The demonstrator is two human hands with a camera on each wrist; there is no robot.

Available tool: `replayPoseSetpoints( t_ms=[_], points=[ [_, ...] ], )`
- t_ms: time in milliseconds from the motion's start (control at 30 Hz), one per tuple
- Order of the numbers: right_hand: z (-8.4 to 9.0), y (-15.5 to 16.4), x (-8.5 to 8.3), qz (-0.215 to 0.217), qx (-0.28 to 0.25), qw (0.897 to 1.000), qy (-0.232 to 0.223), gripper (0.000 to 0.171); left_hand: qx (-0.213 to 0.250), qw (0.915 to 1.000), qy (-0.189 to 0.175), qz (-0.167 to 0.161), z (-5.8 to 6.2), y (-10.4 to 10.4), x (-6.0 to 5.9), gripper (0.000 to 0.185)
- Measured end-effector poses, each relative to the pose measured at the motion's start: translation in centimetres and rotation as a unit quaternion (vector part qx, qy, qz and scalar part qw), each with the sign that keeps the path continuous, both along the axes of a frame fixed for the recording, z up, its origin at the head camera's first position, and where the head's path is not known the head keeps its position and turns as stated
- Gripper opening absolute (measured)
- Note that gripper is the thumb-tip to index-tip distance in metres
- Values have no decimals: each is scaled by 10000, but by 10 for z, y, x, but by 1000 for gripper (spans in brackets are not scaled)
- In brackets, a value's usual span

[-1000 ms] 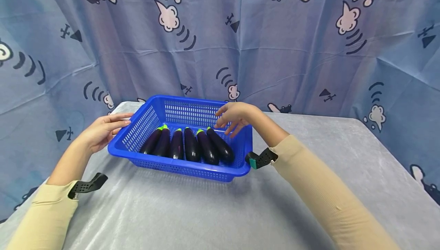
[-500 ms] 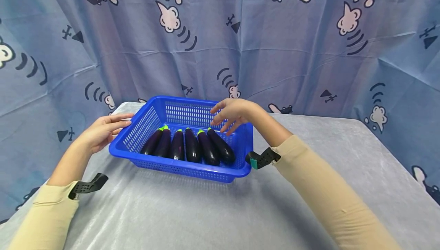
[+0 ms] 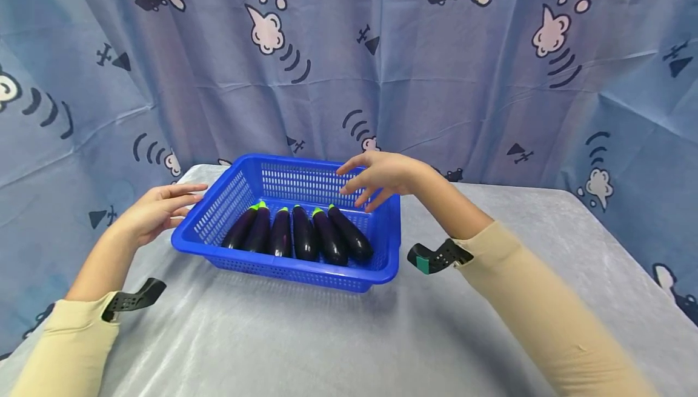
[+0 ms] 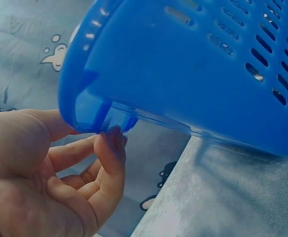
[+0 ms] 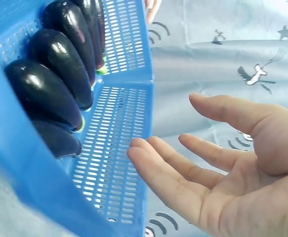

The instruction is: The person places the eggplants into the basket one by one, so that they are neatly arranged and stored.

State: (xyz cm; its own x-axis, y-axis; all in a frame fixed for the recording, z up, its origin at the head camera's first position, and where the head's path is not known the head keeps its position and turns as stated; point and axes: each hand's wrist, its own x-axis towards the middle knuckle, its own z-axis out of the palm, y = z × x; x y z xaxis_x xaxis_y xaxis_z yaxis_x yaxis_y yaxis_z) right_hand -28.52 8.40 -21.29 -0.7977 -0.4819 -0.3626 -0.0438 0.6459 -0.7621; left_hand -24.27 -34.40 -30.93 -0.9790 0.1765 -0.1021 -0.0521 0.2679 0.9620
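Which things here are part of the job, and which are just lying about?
In the job:
- blue basket
- six eggplants lying in it
- left hand at its left rim
- right hand open above its far right corner

Just there:
- grey table cover
- patterned blue curtain

the basket (image 3: 305, 266) is blue perforated plastic with a smooth, slightly shiny rim. the eggplants (image 3: 303, 238) have glossy dark purple skin. the counter (image 3: 327, 336) wears soft, faintly lustrous grey cloth; the backdrop (image 3: 382, 70) is matt printed fabric.
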Motion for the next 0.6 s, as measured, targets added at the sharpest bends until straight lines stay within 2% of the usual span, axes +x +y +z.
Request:
replayPoseSetpoints(
  t_ms=[333,600],
  points=[
    [13,35,15,-23,-112,9993,368,56,-676,9969,409,70,8,-8,11,24],
    [21,72,29,-3,-124,9956,930,54,-857,9942,648,60,23,-3,17,26]
  ],
)
